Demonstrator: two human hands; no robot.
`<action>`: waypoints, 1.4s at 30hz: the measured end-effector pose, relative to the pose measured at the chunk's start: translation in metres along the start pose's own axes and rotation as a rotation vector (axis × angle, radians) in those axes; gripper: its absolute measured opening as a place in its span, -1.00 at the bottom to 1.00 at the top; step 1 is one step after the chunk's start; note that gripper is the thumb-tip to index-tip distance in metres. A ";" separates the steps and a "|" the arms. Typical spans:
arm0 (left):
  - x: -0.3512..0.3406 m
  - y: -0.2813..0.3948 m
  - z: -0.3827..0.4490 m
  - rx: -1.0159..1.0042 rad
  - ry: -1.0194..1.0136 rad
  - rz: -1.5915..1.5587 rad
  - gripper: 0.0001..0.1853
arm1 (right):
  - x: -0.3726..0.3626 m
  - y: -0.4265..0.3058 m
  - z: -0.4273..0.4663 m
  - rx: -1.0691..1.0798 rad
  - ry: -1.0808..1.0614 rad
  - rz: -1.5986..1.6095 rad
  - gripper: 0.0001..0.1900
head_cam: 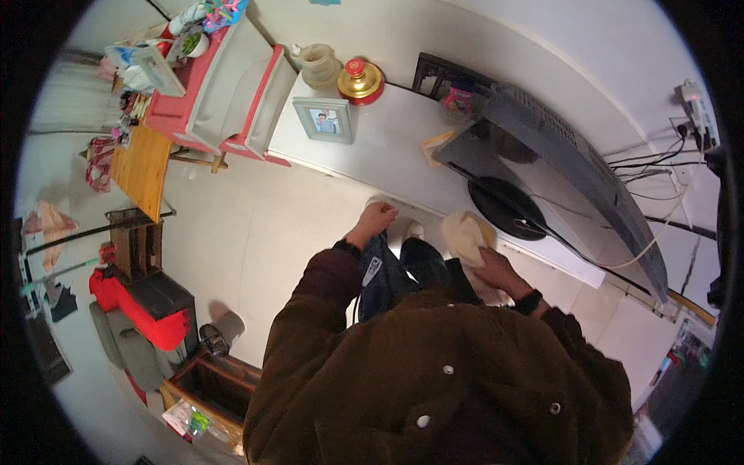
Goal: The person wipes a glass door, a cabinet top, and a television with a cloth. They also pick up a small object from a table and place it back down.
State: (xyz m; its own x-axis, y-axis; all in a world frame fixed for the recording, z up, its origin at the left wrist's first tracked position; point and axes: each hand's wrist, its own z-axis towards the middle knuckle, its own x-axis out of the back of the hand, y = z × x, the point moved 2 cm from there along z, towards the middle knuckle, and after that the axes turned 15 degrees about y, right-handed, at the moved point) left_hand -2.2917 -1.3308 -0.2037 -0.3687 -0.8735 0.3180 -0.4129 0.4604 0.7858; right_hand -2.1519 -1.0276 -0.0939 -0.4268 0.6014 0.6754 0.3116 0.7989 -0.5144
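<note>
My right hand [499, 271] grips a crumpled cream cloth [465, 235] by one side. The cloth hangs over the front edge of a white cabinet [388, 136], close to the round black base [507, 208] of a television [572, 174]. Further left, my left hand [375, 221] is held above the floor just off the cabinet's front, its fingers curled in and no object visible in them. On the cabinet top stand a framed photo [326, 120], a gold and red round container [361, 82] and a cloudy glass jar [317, 65].
Cables run from a power strip [694, 110] on the wall behind the television. A pink and white drawer unit [218, 87] adjoins the cabinet's left end. A wooden table [139, 163], a grey chair [136, 357] and an open wooden box [218, 386] stand across the tiled floor [256, 232].
</note>
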 end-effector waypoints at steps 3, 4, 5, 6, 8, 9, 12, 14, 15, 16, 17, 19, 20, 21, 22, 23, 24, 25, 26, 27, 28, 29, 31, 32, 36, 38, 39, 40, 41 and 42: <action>-0.018 0.011 0.080 -0.136 -0.071 0.307 -0.65 | -0.006 0.018 -0.008 -0.068 0.051 0.014 -0.54; -0.027 0.015 0.103 -0.174 -0.110 0.412 -0.65 | -0.013 0.024 -0.010 -0.163 0.024 0.016 -0.52; -0.037 0.018 0.124 -0.184 -0.089 0.427 -0.65 | -0.020 0.028 -0.011 -0.198 0.048 0.047 -0.49; -0.047 0.021 0.146 -0.198 -0.066 0.442 -0.65 | -0.031 0.029 -0.012 -0.262 0.004 0.015 -0.45; -0.064 0.022 0.190 -0.173 -0.099 0.497 -0.63 | -0.054 0.021 -0.013 -0.229 0.053 -0.013 -0.37; -0.074 0.023 0.209 -0.229 -0.040 0.521 -0.64 | -0.064 0.014 -0.008 -0.188 0.098 -0.042 -0.35; -0.102 0.021 0.250 -0.352 0.105 0.583 -0.66 | -0.078 -0.009 -0.006 -0.398 -0.102 0.164 -0.29; -0.117 0.020 0.270 -0.443 0.139 0.627 -0.67 | -0.079 -0.028 0.003 -0.488 -0.147 0.255 -0.31; -0.122 0.018 0.277 -0.465 0.120 0.672 -0.68 | -0.077 -0.036 0.010 -0.496 -0.163 0.246 -0.31; -0.124 0.016 0.283 -0.486 0.102 0.719 -0.69 | -0.076 -0.044 0.016 -0.502 -0.182 0.239 -0.32; -0.126 0.014 0.290 -0.497 0.077 0.784 -0.71 | -0.075 -0.051 0.023 -0.503 -0.198 0.231 -0.32; -0.128 0.011 0.300 -0.522 0.005 0.772 -0.75 | -0.073 -0.060 0.038 -0.452 -0.091 0.230 -0.34; -0.128 0.008 0.302 -0.517 -0.054 0.789 -0.78 | -0.074 -0.063 0.044 -0.443 -0.083 0.203 -0.35; -0.126 0.006 0.304 -0.563 -0.068 0.788 -0.80 | -0.076 -0.065 0.049 -0.464 -0.115 0.161 -0.36; -0.123 0.004 0.307 -0.602 -0.092 0.797 -0.82 | -0.079 -0.065 0.054 -0.510 -0.148 0.112 -0.38; -0.119 0.002 0.310 -0.643 -0.114 0.804 -0.84 | -0.080 -0.067 0.058 -0.467 -0.098 0.152 -0.36; -0.114 -0.001 0.314 -0.611 -0.124 0.818 -0.84 | -0.081 -0.068 0.063 -0.431 -0.065 0.172 -0.35; -0.107 -0.004 0.317 -0.583 -0.138 0.828 -0.84 | -0.081 -0.068 0.066 -0.405 -0.024 0.180 -0.35; -0.098 -0.008 0.319 -0.553 -0.152 0.843 -0.83 | -0.080 -0.068 0.069 -0.417 -0.030 0.146 -0.34; -0.083 -0.011 0.320 -0.557 -0.128 0.810 -0.82 | -0.080 -0.068 0.071 -0.428 -0.047 0.121 -0.34; -0.068 -0.013 0.322 -0.539 -0.129 0.806 -0.80 | -0.076 -0.070 0.073 -0.365 0.050 0.212 -0.34; -0.054 -0.017 0.323 -0.414 -0.112 0.845 -0.77 | -0.074 -0.072 0.076 -0.341 0.069 0.192 -0.34; -0.038 -0.017 0.319 -0.350 -0.110 0.927 -0.73 | -0.071 -0.074 0.078 -0.350 0.059 0.123 -0.35; -0.041 -0.013 0.315 -0.381 -0.120 0.857 -0.73 | -0.071 -0.074 0.077 -0.437 0.011 0.198 -0.36; -0.086 0.011 0.304 -0.530 -0.072 0.727 -0.74 | -0.072 -0.081 0.074 -0.382 0.084 0.172 -0.38; -0.115 0.016 0.307 -0.544 -0.060 0.756 -0.73 | -0.077 -0.081 0.068 -0.425 0.062 0.228 -0.37; -0.127 0.015 0.309 -0.504 -0.072 0.798 -0.73 | -0.078 -0.079 0.064 -0.446 0.060 0.240 -0.36; -0.135 0.013 0.309 -0.465 -0.101 0.836 -0.72 | -0.080 -0.078 0.059 -0.534 0.129 0.302 -0.51; -0.139 0.010 0.309 -0.496 -0.119 0.841 -0.71 | -0.082 -0.077 0.056 -0.549 0.153 0.326 -0.50; -0.139 0.008 0.311 -0.528 -0.149 0.842 -0.70 | -0.084 -0.077 0.053 -0.560 0.179 0.356 -0.49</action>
State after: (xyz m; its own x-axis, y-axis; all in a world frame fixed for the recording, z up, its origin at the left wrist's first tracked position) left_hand -2.5024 -1.1560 -0.4061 -0.4863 -0.2501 0.8372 0.4391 0.7584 0.4816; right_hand -2.1855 -1.1396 -0.1392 -0.0851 0.7822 0.6172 0.8195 0.4073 -0.4032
